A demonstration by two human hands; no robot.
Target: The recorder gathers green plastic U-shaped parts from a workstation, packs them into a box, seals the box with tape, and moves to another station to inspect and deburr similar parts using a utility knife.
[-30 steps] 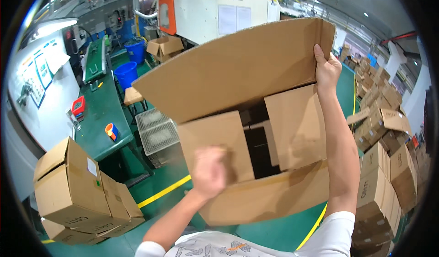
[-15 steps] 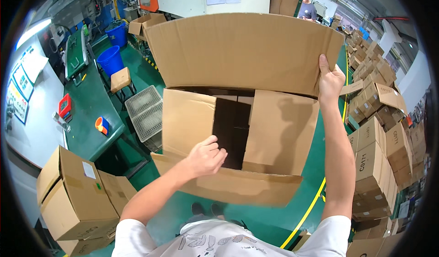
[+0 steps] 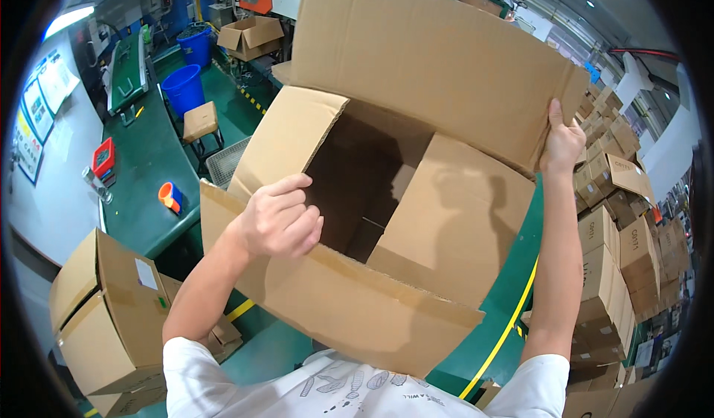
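- green floor (image 3: 508,291) spreads beneath you, with a green table (image 3: 141,150) and a blue bucket (image 3: 184,91) to your left and stacked cartons (image 3: 602,291) to your right.
- you have the cardboard box (image 3: 454,217) right in front of you, tilted, its open top facing you.
- your right hand (image 3: 563,146) grasps the right end of the far flap (image 3: 439,68).
- your left hand (image 3: 279,217) is clenched by the left flap (image 3: 286,132); i cannot tell whether its fingers pinch any cardboard.
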